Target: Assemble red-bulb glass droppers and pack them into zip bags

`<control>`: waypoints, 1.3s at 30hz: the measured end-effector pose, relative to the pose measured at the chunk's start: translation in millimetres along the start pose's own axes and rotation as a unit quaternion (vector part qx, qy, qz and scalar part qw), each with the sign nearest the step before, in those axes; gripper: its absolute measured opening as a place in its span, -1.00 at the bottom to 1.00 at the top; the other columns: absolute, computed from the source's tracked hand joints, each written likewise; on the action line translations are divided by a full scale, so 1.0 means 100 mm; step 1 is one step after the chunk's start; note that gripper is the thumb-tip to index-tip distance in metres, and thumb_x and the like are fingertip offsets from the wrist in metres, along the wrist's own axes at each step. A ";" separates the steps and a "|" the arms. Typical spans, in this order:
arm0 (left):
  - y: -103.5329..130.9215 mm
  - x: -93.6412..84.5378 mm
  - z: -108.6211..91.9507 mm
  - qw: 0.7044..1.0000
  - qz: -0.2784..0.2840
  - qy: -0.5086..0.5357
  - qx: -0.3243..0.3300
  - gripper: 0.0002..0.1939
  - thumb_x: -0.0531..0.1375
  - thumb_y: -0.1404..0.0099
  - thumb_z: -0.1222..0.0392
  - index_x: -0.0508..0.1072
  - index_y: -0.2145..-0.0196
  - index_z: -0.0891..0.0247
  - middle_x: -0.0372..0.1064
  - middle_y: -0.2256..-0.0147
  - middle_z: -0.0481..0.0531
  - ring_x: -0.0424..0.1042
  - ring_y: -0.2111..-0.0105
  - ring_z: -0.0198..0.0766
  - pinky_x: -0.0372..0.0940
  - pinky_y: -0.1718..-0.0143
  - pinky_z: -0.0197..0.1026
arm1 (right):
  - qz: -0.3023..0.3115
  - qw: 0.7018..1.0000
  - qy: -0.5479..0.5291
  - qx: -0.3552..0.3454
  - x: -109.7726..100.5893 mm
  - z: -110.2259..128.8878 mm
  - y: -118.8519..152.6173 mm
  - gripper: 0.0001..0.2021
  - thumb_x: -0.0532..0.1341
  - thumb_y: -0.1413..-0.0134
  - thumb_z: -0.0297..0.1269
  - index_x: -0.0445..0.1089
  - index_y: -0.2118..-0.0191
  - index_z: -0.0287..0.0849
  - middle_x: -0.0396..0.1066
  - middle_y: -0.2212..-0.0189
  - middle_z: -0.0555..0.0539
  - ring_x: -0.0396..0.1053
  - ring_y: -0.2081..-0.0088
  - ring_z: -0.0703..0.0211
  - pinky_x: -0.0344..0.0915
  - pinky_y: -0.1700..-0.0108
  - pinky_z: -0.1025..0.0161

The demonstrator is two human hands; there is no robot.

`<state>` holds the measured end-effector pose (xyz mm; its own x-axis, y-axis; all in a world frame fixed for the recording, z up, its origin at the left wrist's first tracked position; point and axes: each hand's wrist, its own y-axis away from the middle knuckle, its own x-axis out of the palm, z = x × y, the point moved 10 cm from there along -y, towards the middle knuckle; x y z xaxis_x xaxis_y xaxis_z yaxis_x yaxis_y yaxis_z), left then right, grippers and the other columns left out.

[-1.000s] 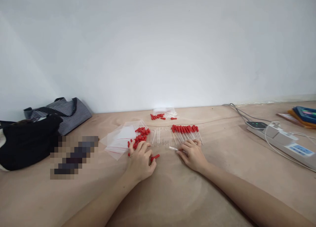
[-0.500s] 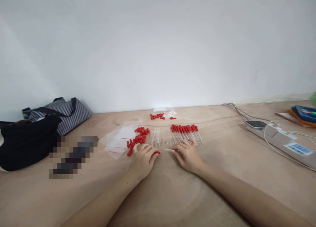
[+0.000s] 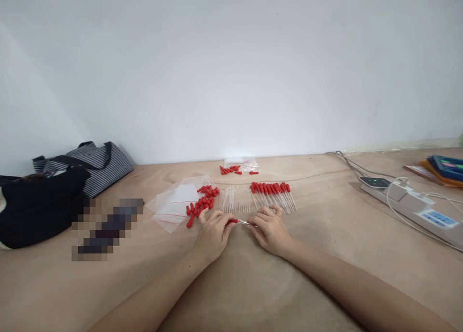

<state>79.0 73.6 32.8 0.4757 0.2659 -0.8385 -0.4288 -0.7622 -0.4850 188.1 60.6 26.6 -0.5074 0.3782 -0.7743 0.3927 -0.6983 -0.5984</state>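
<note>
My left hand (image 3: 213,233) pinches a red rubber dropper bulb (image 3: 232,221). Facing it, my right hand (image 3: 270,230) grips a thin clear glass dropper tube (image 3: 243,221) whose end meets the bulb's mouth; whether it has gone inside I cannot tell. A row of bare glass tubes (image 3: 234,199) lies just beyond the gap between my hands. Past my right fingers, several droppers with red bulbs (image 3: 270,188) lie side by side. Loose red bulbs (image 3: 206,199) are heaped beyond my left hand, partly on clear zip bags (image 3: 177,202).
Farther back, more red bulbs (image 3: 229,170) and thin tubes lie by a small clear bag (image 3: 238,162) near the wall. At left are a striped bag (image 3: 108,170), a black cloth item (image 3: 43,206) and a pixelated patch. A power strip (image 3: 434,219) with cables stands at right.
My hands have come closer together. The tube in my right hand, apart from the red bulb before, now meets it.
</note>
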 end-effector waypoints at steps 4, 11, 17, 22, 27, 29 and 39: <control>0.00 -0.01 -0.02 1.000 0.001 0.006 0.004 -0.84 0.01 -0.26 0.22 0.39 0.34 0.15 0.45 0.41 -0.06 0.34 0.29 -0.21 -0.18 0.01 0.12 | -0.005 1.000 -0.027 -0.010 0.00 0.02 0.00 -0.83 0.05 -0.10 -0.29 0.37 0.36 -0.11 0.37 0.51 0.02 0.19 0.32 0.24 -0.17 0.11 0.16; 0.01 -0.04 -0.05 0.999 -0.003 0.030 0.009 -0.85 0.03 -0.25 0.23 0.40 0.40 0.17 0.43 0.46 -0.10 0.33 0.31 -0.25 -0.24 0.00 0.11 | -0.017 0.998 -0.066 -0.018 -0.01 0.02 0.00 -0.85 0.07 -0.09 -0.28 0.39 0.31 -0.07 0.35 0.51 0.03 0.14 0.34 0.24 -0.14 0.20 0.19; 0.01 -0.02 -0.10 0.999 0.006 0.038 0.027 -0.85 0.04 -0.24 0.25 0.39 0.41 0.18 0.42 0.46 -0.11 0.32 0.31 -0.26 -0.27 -0.01 0.10 | 0.002 0.997 -0.060 -0.043 0.01 0.06 -0.01 -0.85 0.07 -0.06 -0.35 0.39 0.35 -0.10 0.34 0.52 0.02 0.11 0.35 0.23 -0.15 0.21 0.17; 0.03 0.00 -0.12 0.998 0.005 0.032 0.047 -0.84 0.02 -0.25 0.24 0.38 0.42 0.19 0.41 0.46 -0.11 0.32 0.31 -0.26 -0.28 -0.01 0.11 | -0.005 0.997 -0.035 -0.071 0.00 0.11 -0.02 -0.84 0.07 0.00 -0.44 0.38 0.36 -0.13 0.33 0.52 0.02 0.10 0.34 0.22 -0.17 0.20 0.15; 0.05 -0.01 -0.17 0.997 -0.003 0.037 0.070 -0.83 0.01 -0.25 0.24 0.36 0.43 0.20 0.41 0.45 -0.11 0.33 0.29 -0.26 -0.32 -0.02 0.10 | -0.015 0.996 -0.008 -0.091 -0.03 0.17 -0.04 -0.85 0.05 0.00 -0.44 0.35 0.42 -0.16 0.32 0.57 0.03 0.10 0.37 0.24 -0.21 0.17 0.12; 0.05 -0.01 -0.20 0.996 -0.001 0.039 0.080 -0.83 0.01 -0.25 0.25 0.36 0.43 0.20 0.42 0.45 -0.11 0.33 0.27 -0.26 -0.34 -0.03 0.10 | -0.015 0.995 0.000 -0.097 -0.03 0.18 -0.05 -0.84 0.04 -0.02 -0.43 0.34 0.45 -0.18 0.31 0.59 0.03 0.09 0.39 0.26 -0.21 0.17 0.12; 0.05 -0.01 -0.24 0.995 -0.005 0.030 0.092 -0.82 0.01 -0.24 0.25 0.37 0.46 0.21 0.43 0.46 -0.10 0.35 0.27 -0.26 -0.40 -0.06 0.12 | 0.048 0.997 -0.011 -0.061 0.12 0.20 -0.11 -0.78 0.00 -0.08 -0.38 0.28 0.53 -0.21 0.32 0.61 0.02 0.09 0.40 0.26 -0.23 0.15 0.10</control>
<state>94.8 55.7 37.1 0.5242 0.2327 -0.8192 -0.5541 -0.6372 -0.5356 162.3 60.7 28.1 -0.4798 0.2985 -0.8251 0.5301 -0.6507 -0.5437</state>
